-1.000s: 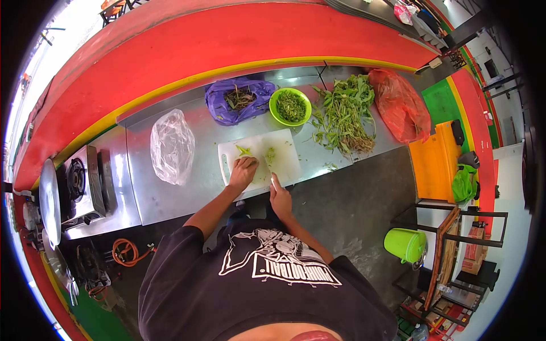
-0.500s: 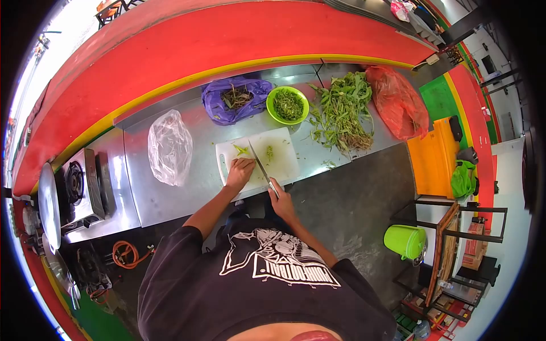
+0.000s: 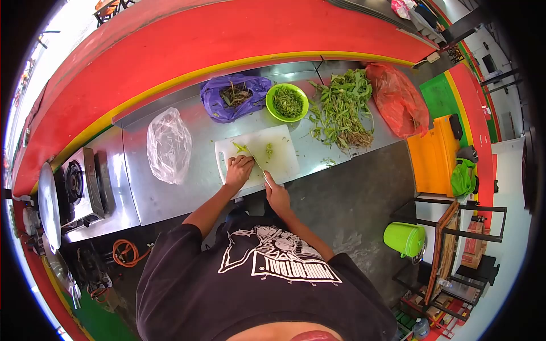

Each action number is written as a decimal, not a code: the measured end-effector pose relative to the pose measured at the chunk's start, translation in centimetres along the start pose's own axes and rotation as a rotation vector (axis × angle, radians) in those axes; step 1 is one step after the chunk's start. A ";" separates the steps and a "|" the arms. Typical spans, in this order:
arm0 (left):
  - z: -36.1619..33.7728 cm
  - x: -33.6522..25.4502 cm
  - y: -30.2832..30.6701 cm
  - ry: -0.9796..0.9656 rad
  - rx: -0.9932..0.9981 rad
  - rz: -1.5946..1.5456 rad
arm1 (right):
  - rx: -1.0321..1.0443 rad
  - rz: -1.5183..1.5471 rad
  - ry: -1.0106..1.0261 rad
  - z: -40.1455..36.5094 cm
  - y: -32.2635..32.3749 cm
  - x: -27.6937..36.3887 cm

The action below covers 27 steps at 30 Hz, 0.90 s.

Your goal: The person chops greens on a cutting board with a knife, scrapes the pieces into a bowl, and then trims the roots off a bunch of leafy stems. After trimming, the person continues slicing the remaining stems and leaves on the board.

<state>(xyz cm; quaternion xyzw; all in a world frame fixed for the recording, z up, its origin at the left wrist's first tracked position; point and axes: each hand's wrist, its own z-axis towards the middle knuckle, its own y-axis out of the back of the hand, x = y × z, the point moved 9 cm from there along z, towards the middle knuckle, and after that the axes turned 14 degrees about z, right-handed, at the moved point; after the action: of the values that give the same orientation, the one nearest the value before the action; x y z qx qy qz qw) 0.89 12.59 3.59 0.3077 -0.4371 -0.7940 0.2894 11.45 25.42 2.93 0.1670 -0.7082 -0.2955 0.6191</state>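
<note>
A white cutting board (image 3: pixel 284 163) lies on the steel counter. My right hand (image 3: pixel 277 195) grips a kitchen knife (image 3: pixel 256 161) by its handle, the blade slanting up and left across the board. Close to the blade, my left hand (image 3: pixel 239 170) is closed with fingers bent, pressing green leafy stems (image 3: pixel 240 148) onto the board; their tips show above the fingers. Chopped green bits (image 3: pixel 269 150) lie right of the blade. Behind the board stands a lime-green bowl (image 3: pixel 271 108) of chopped greens, beside a purple plastic bag (image 3: pixel 212 99) holding dark stalks.
Uncut leafy greens (image 3: pixel 344 108) are heaped on the counter at the right, against a red plastic bag (image 3: pixel 395 102). A clear plastic bag (image 3: pixel 169 146) lies left of the board. A gas stove (image 3: pixel 79 184) sits at the far left. A red wall (image 3: pixel 227 37) runs behind.
The knife has shifted left and toward me, its blade now right beside my left fingers. My right hand has moved slightly left with it; my left hand has barely moved.
</note>
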 end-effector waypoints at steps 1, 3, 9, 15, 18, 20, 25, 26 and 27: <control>0.0 0.0 0.2 -0.004 0.011 0.017 | 0.001 -0.018 -0.002 0.3 -0.1 0.0; -0.2 -0.2 0.3 0.011 0.019 0.016 | -0.033 0.029 -0.077 0.7 -0.1 -0.9; -0.4 -0.2 -0.1 0.019 0.016 -0.041 | -0.027 0.300 -0.139 0.5 1.7 -2.2; 0.0 0.0 0.7 -0.012 -0.055 -0.089 | 0.017 0.397 -0.081 -1.3 2.0 -1.2; 0.1 -0.3 1.0 -0.020 -0.035 -0.065 | 0.048 0.377 -0.126 -1.9 1.5 -1.0; 0.1 -0.1 0.6 -0.018 -0.034 -0.063 | 0.056 0.358 -0.137 -2.1 1.2 -1.0; 0.0 -0.1 0.3 -0.025 -0.007 -0.050 | 0.023 0.306 -0.074 -2.0 1.0 -0.6; 0.1 -0.2 0.2 -0.025 0.019 -0.045 | 0.033 0.268 -0.078 -1.9 0.7 -0.9; 0.1 -0.1 0.1 -0.023 0.025 -0.050 | 0.043 0.229 -0.085 -1.7 0.5 -1.2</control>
<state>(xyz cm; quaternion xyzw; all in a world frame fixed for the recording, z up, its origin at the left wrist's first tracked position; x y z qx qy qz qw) 0.90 12.71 3.73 0.3128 -0.4424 -0.7991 0.2606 13.35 26.14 2.39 0.0855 -0.7543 -0.2144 0.6147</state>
